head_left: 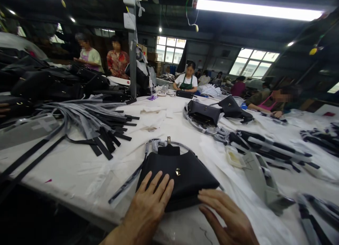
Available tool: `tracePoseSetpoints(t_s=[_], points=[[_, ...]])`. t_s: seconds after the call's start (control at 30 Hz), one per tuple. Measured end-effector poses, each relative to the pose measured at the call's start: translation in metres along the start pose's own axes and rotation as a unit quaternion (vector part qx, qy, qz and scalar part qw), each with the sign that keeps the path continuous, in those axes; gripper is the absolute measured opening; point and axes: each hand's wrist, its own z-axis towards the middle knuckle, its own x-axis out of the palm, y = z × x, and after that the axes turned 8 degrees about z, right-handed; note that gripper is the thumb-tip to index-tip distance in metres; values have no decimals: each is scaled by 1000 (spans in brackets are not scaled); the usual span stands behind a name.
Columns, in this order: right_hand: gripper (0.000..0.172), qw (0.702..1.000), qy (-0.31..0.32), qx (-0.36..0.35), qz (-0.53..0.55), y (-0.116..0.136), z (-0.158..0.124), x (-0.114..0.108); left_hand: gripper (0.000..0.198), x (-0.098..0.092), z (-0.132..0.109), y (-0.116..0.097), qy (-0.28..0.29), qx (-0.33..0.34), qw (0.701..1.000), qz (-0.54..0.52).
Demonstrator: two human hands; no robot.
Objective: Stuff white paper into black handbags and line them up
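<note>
A black handbag (190, 167) lies on the white table in front of me, a gold clasp (177, 171) on its face. At its top edge a small black tab carries a gold metal fitting (168, 140). A strap (127, 183) in clear wrapping runs behind the bag and down its left side. My left hand (152, 199) rests flat on the bag's left front, fingers stretched out. By the lower right corner is my right hand (225, 213), its fingers extended and thumb apart. Whether its fingertips touch the bag I cannot tell.
Wrapped black straps (87, 121) lie fanned out at left, beside piled black bags (39, 82). A tape dispenser (265, 181) stands at right near a small tray (235, 157). Further back are another black bag (203, 112) and several people working. A grey post (132, 61) rises at the table.
</note>
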Motion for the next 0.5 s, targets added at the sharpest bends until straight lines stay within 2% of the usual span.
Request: tracePoseSetpoints(t_s=[0.07, 0.13, 0.2, 0.3, 0.4, 0.5], points=[[40, 995, 32, -39, -90, -14, 31, -12, 62, 5, -3, -6, -34, -27, 999, 32], [46, 987, 76, -59, -129, -29, 50, -6, 60, 7, -4, -7, -51, -40, 997, 34], [38, 984, 98, -72, -127, -39, 52, 7, 55, 7, -2, -3, -61, -40, 997, 16], [26, 988, 83, -69, -107, -38, 36, 20, 49, 3, 2, 10, -70, -13, 997, -21], [18, 992, 89, -11, -89, -21, 23, 14, 48, -2, 6, 18, -63, 29, 997, -44], [14, 987, 133, 85, -39, -6, 33, -1, 51, -4, 7, 12, -75, 37, 996, -16]])
